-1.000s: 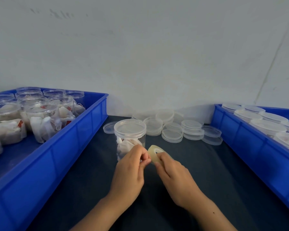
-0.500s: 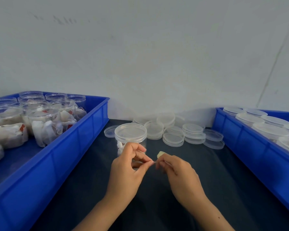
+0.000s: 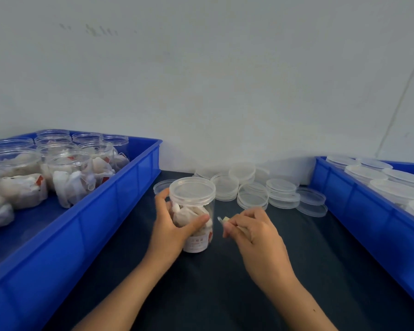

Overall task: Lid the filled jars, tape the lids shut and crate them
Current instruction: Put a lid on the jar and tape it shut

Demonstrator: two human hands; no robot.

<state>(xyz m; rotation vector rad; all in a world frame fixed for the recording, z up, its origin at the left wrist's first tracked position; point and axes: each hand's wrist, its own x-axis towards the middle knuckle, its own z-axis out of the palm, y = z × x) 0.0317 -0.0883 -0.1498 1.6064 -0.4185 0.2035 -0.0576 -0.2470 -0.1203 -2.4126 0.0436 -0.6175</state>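
Head view, largest first: dark table [image 3: 225,295] between two blue crates, workspace kept central so both stay within reach. Left crate [image 3: 81,225], full of open filled jars [image 3: 67,168] without lids, probably the supply side. Right crate [image 3: 359,211], holding lidded jars [image 3: 392,191], likely the finished side. Loose clear lids [image 3: 253,199] stacked against the wall behind the work spot, close enough to grab one at a time. Current jar [image 3: 196,220], upright on the table between the two hands, lid [image 3: 192,189] already on, white sachets inside, label low on its front. Left hand [image 3: 172,225] wrapped around the jar's body, thumb across the front and fingers curled behind, apparently steadying it for taping. Right hand [image 3: 256,237] just beside the jar, not touching it, fingers clenched around a small tape roll [image 3: 225,220], only its edge showing past the fingertips; free tape end too thin to make out. Judged step: lidding done, taping about to start, crating not yet done. Roll held at lid-seam side, presumably for a short, direct stick onto the rim.
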